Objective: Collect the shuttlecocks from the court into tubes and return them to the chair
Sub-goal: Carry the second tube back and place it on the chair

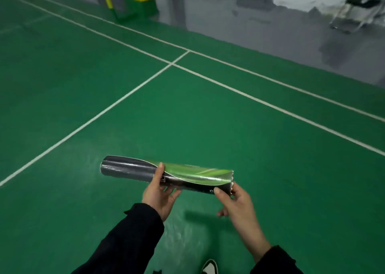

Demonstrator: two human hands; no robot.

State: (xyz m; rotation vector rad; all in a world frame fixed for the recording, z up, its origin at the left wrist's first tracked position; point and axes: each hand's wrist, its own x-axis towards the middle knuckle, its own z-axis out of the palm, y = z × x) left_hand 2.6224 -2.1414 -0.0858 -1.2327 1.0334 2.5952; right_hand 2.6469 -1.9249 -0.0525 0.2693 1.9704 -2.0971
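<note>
A black and green shuttlecock tube [187, 174] lies level in front of me, held above the green court. My left hand [159, 196] grips it near the middle, thumb on top and fingers underneath. At the tube's right end my right hand [233, 202] holds it with the thumb on the side, and a bit of white shows at that end. The tube's left end is capped in black. No shuttlecock lies on the court in view. A metal chair [352, 13] stands blurred at the far right by the wall.
White court lines [173, 64] cross the green floor ahead. A green net-post base [143, 6] with a yellow pole and a yellow object stands at the back left. Grey floor runs along the white wall. My shoe [209, 266] shows at the bottom edge.
</note>
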